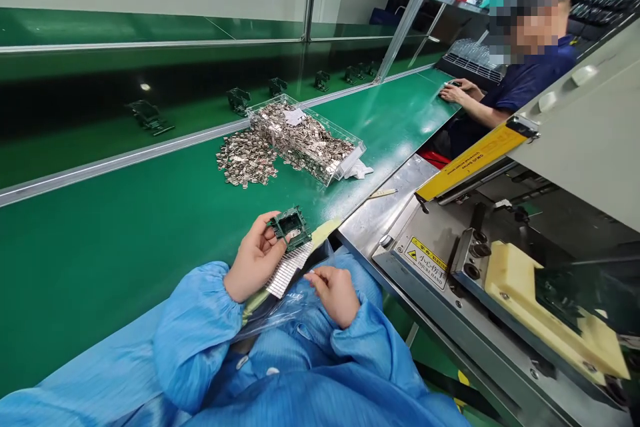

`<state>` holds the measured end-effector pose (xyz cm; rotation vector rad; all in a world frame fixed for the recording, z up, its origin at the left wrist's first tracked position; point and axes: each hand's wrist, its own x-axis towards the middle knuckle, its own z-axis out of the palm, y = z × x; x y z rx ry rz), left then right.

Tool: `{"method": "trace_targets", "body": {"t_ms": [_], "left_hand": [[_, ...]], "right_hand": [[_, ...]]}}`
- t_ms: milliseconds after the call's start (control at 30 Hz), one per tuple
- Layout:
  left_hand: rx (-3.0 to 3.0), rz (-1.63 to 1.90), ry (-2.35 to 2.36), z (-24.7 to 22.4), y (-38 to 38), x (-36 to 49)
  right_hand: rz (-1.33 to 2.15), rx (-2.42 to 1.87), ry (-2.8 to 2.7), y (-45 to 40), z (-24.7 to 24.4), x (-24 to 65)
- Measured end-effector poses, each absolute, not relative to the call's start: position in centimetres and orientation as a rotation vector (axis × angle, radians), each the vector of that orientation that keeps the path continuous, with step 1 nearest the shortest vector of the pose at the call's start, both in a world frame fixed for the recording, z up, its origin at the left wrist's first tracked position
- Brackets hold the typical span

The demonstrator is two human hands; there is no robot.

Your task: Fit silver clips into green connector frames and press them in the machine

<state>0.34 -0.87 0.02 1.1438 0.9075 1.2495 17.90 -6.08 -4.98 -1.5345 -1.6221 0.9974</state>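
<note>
My left hand [256,259] grips a dark green plastic housing [291,227] with an open rectangular cavity, tilted above the table's near edge. Inside the cavity a small pale piece shows near my thumb. Just below it lies a sheet of narrow white strips [289,269], partly covered by the hand and housing. My right hand [336,295] is beside the sheet, apart from the housing, thumb and forefinger pinched together. Whatever may be between those fingertips is too small to make out. Under the sheet are some yellow material [326,232] and clear plastic film [280,313].
Beyond my hands, a clear plastic box [357,155] of small metal pieces stands beside a loose metal pile [246,159]. Several dark housings [239,100] sit on the belt behind the rail. A machine [425,260] borders the right side; a co-worker [530,73] sits further along.
</note>
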Motion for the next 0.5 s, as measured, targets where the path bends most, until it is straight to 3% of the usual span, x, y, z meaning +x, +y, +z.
{"method": "trace_targets", "body": {"t_ms": [233,500], "left_hand": [[1.143,1.276,0.903,-0.2,-1.2,0.2],[1.104,1.269,0.888,-0.6,-1.4,0.3]], "right_hand": [[0.802,-1.494,-1.835,-5.9,-2.1,18.5],[0.783,-1.308,-1.501,-5.8,1.0,17.5]]}}
